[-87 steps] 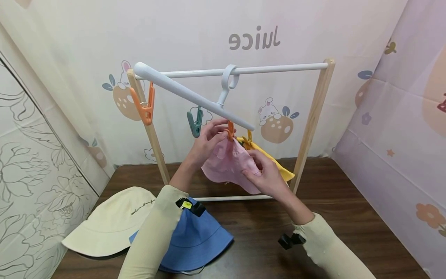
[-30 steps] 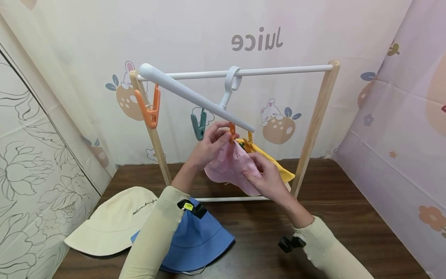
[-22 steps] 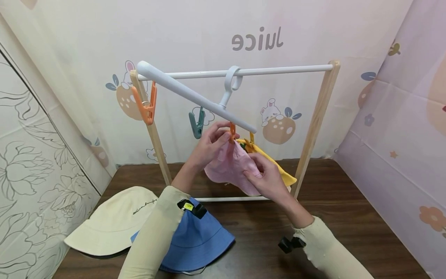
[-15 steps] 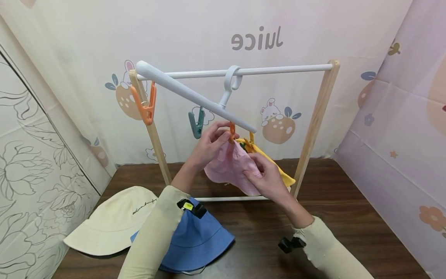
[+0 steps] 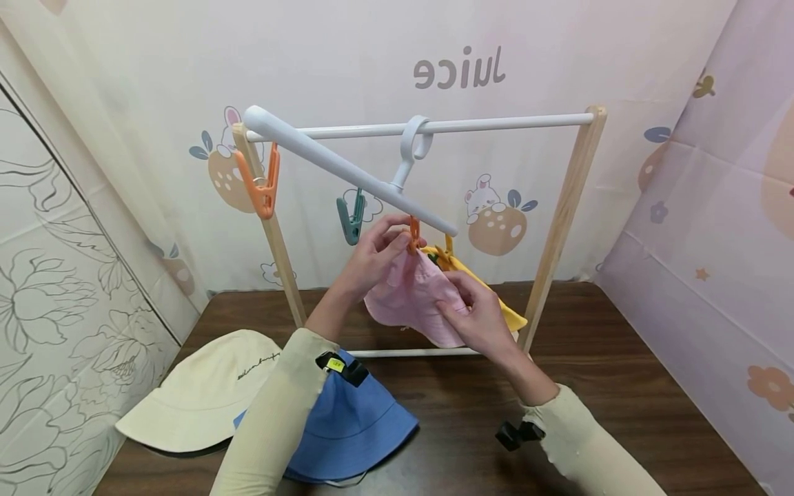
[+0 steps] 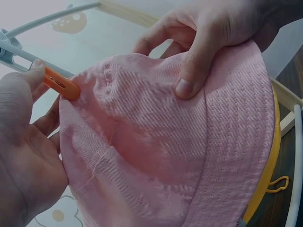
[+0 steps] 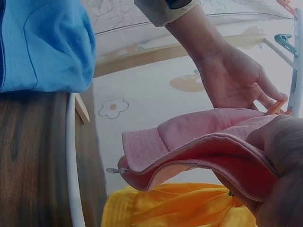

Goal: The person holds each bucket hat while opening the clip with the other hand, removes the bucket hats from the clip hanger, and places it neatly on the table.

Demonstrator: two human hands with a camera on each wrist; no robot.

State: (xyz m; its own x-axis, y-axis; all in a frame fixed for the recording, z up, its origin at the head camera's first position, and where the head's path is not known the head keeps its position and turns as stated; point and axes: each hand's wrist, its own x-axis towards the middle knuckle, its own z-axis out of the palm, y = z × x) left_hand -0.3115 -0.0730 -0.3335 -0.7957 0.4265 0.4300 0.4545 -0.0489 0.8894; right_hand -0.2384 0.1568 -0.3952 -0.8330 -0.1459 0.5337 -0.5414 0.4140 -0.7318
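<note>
In the head view, my left hand pinches an orange clothespin hanging under the pale blue hanger. The clothespin's lower end meets the crown of a pink bucket hat; whether it bites the fabric is hard to tell. My right hand grips the same hat, its thumb on the outside of the crown by the brim seam in the left wrist view, its other fingers mostly hidden behind. A yellow hat hangs just behind, under a yellow clothespin. The right wrist view shows the pink hat's folded brim.
The hanger hooks over the white rail of a wooden-sided rack. Another orange clothespin and a green clothespin hang from its left part. A cream hat and a blue hat lie on the dark table.
Both hands keep their holds on the clothespin and the pink hat. Over the last second the hanger's left end has risen slightly. The right hand and the hat's brim have shifted a little.
</note>
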